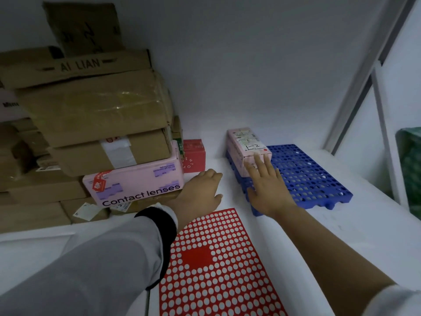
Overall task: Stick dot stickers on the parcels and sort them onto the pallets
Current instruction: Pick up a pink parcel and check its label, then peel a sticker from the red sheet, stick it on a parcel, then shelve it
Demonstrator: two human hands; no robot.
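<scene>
**A:** ok so what's closest to the camera?

**B:** dead at 6 o'clock there's the red sticker sheet (pixel 223 281), lying flat on the white surface (pixel 330 236). It's mostly white circles, with one solid red patch left of the middle. A grey sleeve (pixel 118 258) with a black cuff crosses the sheet's left edge from 7 o'clock.

**A:** and the hands?

**B:** the left hand (pixel 202 190) sits just past the sheet's top left corner, at about 11 o'clock from it. It's back-up with the fingers bent under and out of sight, so I honestly can't tell if they're pinching anything. The right hand (pixel 266 185) reaches in from 5 o'clock. Its fingers (pixel 259 163) are straight and spread, grasping nothing, with the tips touching the near end of the pink parcel (pixel 246 144).

**A:** where's the parcel then?

**B:** on the blue pallet (pixel 307 176) at 1 o'clock, lying along its left edge. The top has labels, "1-2" in marker, and a small red dot sticker (pixel 265 150) at the near right corner.

**A:** anything further back?

**B:** at 10 o'clock there's a big stack of brown cardboard boxes (pixel 98 110). A pink "Contact lenses" box (pixel 136 185) is wedged low in it, just left of the left hand. A small red box (pixel 193 156) stands right behind that hand, against the stack. Something green (pixel 410 167) pokes in at 3 o'clock, too cropped to tell what it is.
</scene>
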